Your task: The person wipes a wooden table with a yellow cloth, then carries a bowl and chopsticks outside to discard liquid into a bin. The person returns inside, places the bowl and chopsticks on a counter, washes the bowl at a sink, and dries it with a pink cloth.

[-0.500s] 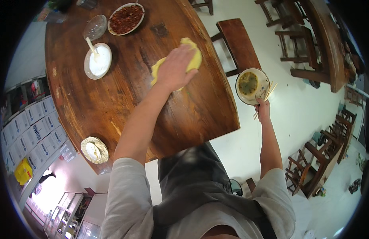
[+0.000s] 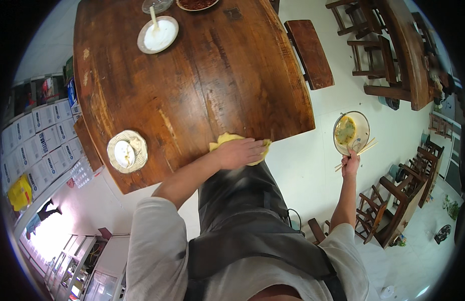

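Observation:
At the near edge of the wooden table [image 2: 212, 90], my left hand [image 2: 239, 152] grips a yellow cloth [image 2: 227, 138] under its palm. Part of the cloth is hidden by the hand. Off the table's right side, my right hand [image 2: 350, 164] is closed on the rim of a bowl [image 2: 362, 131] and on a pair of chopsticks [image 2: 367, 145] pressed against it. The bowl is tilted and has yellowish-green soup [image 2: 346, 129] in it.
A bowl of white powder [image 2: 165, 36] with a spoon, a dish of red chili [image 2: 197, 4] and a clear glass bowl [image 2: 157, 5] stand far back. A wicker basket [image 2: 141, 159] sits near left. A bench [image 2: 313, 55] stands right; stacked white boxes [image 2: 41, 140] are at left.
My left hand has drawn the cloth back across the tabletop to its near edge. My right hand has moved the bowl and chopsticks to the right and slightly nearer.

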The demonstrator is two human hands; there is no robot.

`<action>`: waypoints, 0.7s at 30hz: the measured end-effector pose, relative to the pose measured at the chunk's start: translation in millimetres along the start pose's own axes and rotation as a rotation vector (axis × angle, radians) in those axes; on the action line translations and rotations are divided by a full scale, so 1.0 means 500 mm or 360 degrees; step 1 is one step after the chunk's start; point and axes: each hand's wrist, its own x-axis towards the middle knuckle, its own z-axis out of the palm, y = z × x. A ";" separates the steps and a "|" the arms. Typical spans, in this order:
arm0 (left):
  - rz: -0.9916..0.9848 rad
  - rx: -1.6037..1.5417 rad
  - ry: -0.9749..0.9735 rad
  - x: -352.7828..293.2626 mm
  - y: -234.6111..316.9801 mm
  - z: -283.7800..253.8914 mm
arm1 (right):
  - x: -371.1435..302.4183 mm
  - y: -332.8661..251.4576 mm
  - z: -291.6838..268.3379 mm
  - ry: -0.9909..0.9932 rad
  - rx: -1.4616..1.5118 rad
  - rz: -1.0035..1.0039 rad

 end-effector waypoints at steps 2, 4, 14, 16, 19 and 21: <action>-0.0198 -0.0107 0.0058 -0.086 0.048 0.009 | -0.039 0.003 -0.014 -0.0065 0.0000 -0.0031; -0.0693 -0.0182 0.0437 -0.171 0.116 0.016 | -0.075 0.006 -0.029 -0.0125 0.0022 0.0015; -0.2054 0.0559 0.1256 -0.186 -0.080 -0.072 | -0.187 -0.010 -0.074 -0.0061 0.0104 0.0076; -0.1936 0.0540 0.1137 -0.078 -0.144 -0.105 | -0.199 -0.025 -0.078 -0.0121 0.0143 0.0040; -0.1533 0.0261 0.0985 0.089 -0.171 -0.119 | -0.206 -0.050 -0.078 -0.0054 0.0119 0.0008; -0.1183 0.0148 0.0870 0.175 -0.147 -0.103 | -0.206 -0.068 -0.074 -0.0089 0.0157 -0.0044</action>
